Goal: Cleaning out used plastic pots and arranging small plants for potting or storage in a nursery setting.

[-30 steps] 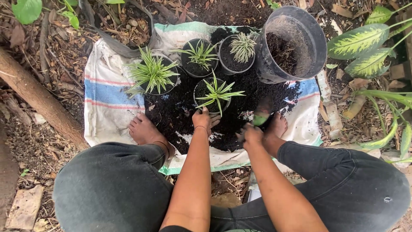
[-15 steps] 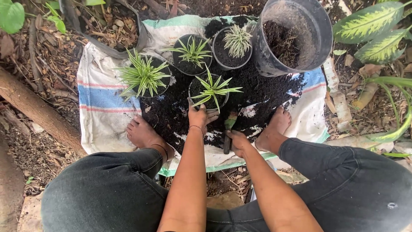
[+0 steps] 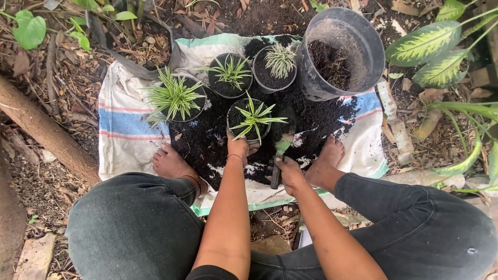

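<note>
Your left hand (image 3: 239, 145) gripped the near rim of the small black pot (image 3: 248, 122) with the striped spider plant, right in the middle of the dark soil heap (image 3: 311, 122) on the woven sack (image 3: 127, 124). Your right hand (image 3: 288, 171) was closed round the trowel's handle, and the green trowel (image 3: 281, 150) had its blade down in the soil just right of that pot. The big black bucket (image 3: 340, 52) stood beyond it, tipped and part-filled with soil.

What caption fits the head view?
Left hand steadies a small pot; right hand holds a trowel over soil.
</note>
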